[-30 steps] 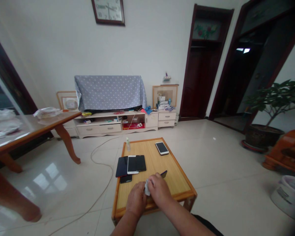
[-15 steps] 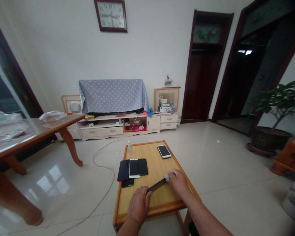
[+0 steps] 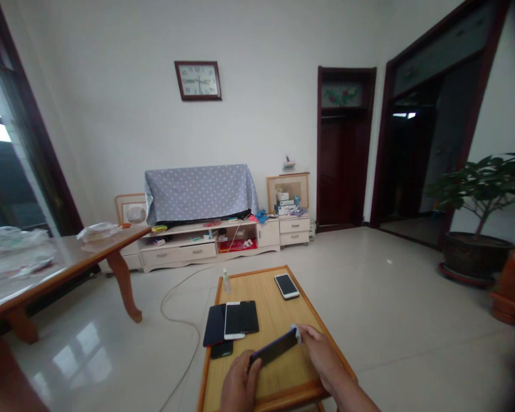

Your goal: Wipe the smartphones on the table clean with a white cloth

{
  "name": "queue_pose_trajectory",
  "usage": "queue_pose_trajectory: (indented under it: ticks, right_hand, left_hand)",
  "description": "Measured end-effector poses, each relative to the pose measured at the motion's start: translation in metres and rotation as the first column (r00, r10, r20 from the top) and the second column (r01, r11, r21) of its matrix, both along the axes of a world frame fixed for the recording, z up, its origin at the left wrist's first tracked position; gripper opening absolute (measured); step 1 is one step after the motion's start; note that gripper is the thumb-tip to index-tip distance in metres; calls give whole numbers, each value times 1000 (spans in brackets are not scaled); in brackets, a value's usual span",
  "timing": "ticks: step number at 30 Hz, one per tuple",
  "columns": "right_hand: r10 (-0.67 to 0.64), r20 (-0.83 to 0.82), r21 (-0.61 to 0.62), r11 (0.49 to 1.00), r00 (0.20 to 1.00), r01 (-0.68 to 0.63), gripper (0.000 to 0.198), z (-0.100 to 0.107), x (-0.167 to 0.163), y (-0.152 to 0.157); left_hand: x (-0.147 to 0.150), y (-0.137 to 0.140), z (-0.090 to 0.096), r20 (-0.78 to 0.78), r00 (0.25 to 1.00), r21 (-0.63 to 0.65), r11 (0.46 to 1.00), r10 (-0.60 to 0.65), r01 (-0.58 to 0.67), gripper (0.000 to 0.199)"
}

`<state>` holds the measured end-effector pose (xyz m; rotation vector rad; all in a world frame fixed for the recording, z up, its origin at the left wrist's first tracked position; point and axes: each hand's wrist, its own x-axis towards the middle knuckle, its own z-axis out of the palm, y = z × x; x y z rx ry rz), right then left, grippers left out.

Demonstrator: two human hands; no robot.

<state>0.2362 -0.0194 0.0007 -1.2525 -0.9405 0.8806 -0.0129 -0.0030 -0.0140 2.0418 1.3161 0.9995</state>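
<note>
A: So what are the hands up to?

B: Left hand [image 3: 241, 380] grips one end of a slim phone [image 3: 275, 348], thumb across its face. Right hand [image 3: 320, 346] pinches a crumpled white wipe [image 3: 297, 333] at the other end. Phone's tilted, up over the near half of the small table [image 3: 257, 284].

A: How's the phone look?

B: Flat dark slab, bluish-purple along the long upper edge. Can't tell if that's the screen or the back.

A: And around it?

B: Left side has an overlapping bunch: dark blue phone [image 3: 214, 325] with a reddish edge, white-framed phone [image 3: 233, 320], black phone [image 3: 249, 316], plus a smaller black phone [image 3: 221, 349] partly underneath. Far end: clear little bottle [image 3: 226, 282] and, well apart, a white phone [image 3: 286, 286], dark face up.

A: Table's wood?

B: Looks it, pale grain with an orange-brown rim. Glossy tile floor [image 3: 381, 303], whitish cabinet [image 3: 180, 256] beyond, grey polka-dot cloth [image 3: 201, 191] draped above, square-ish clock [image 3: 198, 80] on the wall.
</note>
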Motion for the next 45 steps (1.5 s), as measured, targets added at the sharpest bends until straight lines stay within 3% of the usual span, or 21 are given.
queue_pose_trajectory:
  ticks: [3,5,9,14,18,23,28,30,33,37,40,45]
  right_hand:
    - [-37,-75,0,999,996,37,42,17,0,-11]
    - [-67,-158,-27,998,985,63,46,27,0,-18]
    - [-72,-271,-45,997,960,62,51,46,-2,-31]
    - [-12,-254,85,996,967,34,57,75,-4,-56]
    - [41,-210,181,984,977,-2,55,104,-7,-84]
    - [119,-27,285,953,993,-107,48,133,-19,-118]
    - [151,170,335,921,974,-201,42,147,-34,-138]
    - [106,193,340,925,976,-168,40,148,-36,-141]
    - [-86,265,360,933,960,-16,32,149,-36,-145]
    - [-311,410,441,890,857,112,21,153,-47,-159]
    - [-313,455,482,874,834,66,20,161,-66,-174]
    - [-227,457,470,883,860,-17,16,174,-79,-186]
  left_hand:
    - [9,-9,26,123,992,-50,998,-40,46,36]
    - [18,-19,42,265,964,-148,986,-33,75,38]
    - [33,-46,61,334,942,-231,968,-18,101,49]
    - [38,-86,71,385,922,-314,934,-37,169,58]
    - [38,-111,88,399,911,-330,911,-104,248,54]
    - [44,-128,126,405,891,-260,908,-207,329,49]
    - [47,-136,159,379,894,-144,940,-237,310,47]
    - [47,-140,163,367,902,-116,951,-228,288,45]
    - [46,-146,161,361,910,-66,968,-204,244,40]
    - [47,-157,160,335,931,23,989,-146,146,36]
    - [48,-167,164,255,959,127,988,-121,91,33]
    - [46,-183,170,194,977,171,984,-83,50,37]
